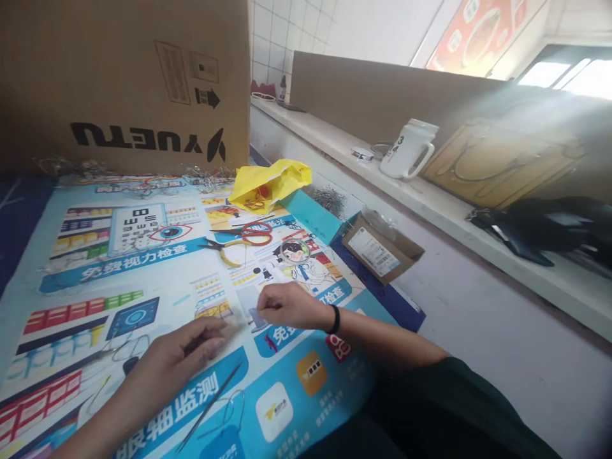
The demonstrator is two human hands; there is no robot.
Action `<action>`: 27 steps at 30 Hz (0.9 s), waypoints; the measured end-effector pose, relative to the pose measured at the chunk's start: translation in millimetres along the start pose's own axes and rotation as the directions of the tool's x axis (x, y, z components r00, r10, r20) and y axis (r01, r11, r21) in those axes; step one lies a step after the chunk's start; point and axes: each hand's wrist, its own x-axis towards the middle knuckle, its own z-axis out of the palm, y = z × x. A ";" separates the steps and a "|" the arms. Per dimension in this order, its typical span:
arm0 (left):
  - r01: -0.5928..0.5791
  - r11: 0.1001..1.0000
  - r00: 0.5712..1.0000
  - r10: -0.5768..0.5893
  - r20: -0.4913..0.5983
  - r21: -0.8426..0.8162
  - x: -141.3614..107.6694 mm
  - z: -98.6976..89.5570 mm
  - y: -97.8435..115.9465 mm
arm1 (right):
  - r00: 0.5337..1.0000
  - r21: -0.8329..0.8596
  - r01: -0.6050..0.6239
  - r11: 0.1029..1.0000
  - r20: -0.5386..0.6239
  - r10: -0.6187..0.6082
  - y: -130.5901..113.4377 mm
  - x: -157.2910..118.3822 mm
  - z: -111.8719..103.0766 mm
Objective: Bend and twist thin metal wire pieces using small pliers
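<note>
My left hand [198,347] rests low over the printed sheet [191,280], its fingers curled; whether anything is between them is hidden. To its right, my right hand [282,306], with a black band at the wrist, is closed in a pinch, and what it holds, if anything, is too small to name. Beyond the hands lie yellow-handled pliers [227,250] and red-handled scissors [255,236]. A round clear dish [295,252] sits behind my right hand. A thin dark rod [209,408] and a bent wire [229,414] lie near the front edge.
A large cardboard box [143,83] stands at the back left. Behind the tools are a yellow bag [272,178], a pile of metal pieces [327,199] and a small open carton [377,248]. A white mug [408,150] stands on the ledge [459,242] at the right.
</note>
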 end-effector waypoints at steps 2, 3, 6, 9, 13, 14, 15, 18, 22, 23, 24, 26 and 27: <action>-0.001 1.000 1.000 0.002 -0.022 0.028 0.8 -0.1 0.6 | 0.995 -0.161 -0.028 0.986 -0.097 0.013 9.9 -8.9 -31.2; -0.009 0.999 0.999 0.011 -0.031 0.053 1.2 -0.3 0.7 | 0.990 -0.221 -0.069 0.973 -0.136 0.039 16.0 -12.6 -48.2; -0.040 0.992 0.999 0.043 -0.022 0.123 2.3 -1.0 0.5 | 0.978 -0.364 -0.153 0.919 -0.191 0.087 36.7 -22.0 -96.2; -0.071 0.983 0.997 0.074 -0.007 0.171 2.3 -1.6 -0.5 | 0.967 -0.660 -0.244 0.711 -0.216 0.131 53.6 -31.2 -128.3; -0.095 0.971 0.995 0.102 -0.021 0.219 1.5 -3.0 -3.0 | 0.971 -0.859 -0.235 0.455 -0.185 0.152 65.2 -45.2 -141.5; -0.098 0.969 0.994 0.106 -0.023 0.227 1.3 -3.3 -3.4 | 0.973 -0.871 -0.217 0.441 -0.159 0.164 67.0 -48.3 -141.2; -0.102 0.967 0.994 0.110 -0.024 0.233 1.2 -3.5 -3.8 | 0.976 -0.885 -0.195 0.423 -0.132 0.175 68.6 -50.7 -140.2; -0.125 0.963 0.990 0.136 -0.027 0.240 1.5 -3.5 -4.7 | 0.979 -0.921 -0.131 0.366 -0.063 0.193 72.1 -53.2 -135.4; -0.154 0.952 0.983 0.175 -0.055 0.264 2.5 -3.3 -7.5 | 0.982 -0.949 -0.054 0.309 0.005 0.190 71.8 -46.9 -129.5; -0.161 0.948 0.981 0.184 -0.062 0.273 2.7 -3.5 -8.4 | 0.982 -0.954 -0.037 0.297 0.020 0.186 71.1 -44.8 -128.2; -0.167 0.945 0.979 0.193 -0.065 0.282 2.8 -3.7 -9.1 | 0.983 -0.959 -0.022 0.283 0.030 0.181 70.5 -42.9 -127.1; -0.183 0.937 0.976 0.210 -0.062 0.297 3.1 -4.0 -9.6 | 0.984 -0.963 -0.014 0.271 0.034 0.172 70.3 -40.2 -125.7; -0.192 0.934 0.974 0.219 -0.060 0.301 3.2 -4.1 -9.3 | 0.985 -0.960 -0.027 0.280 0.022 0.170 70.9 -39.7 -125.6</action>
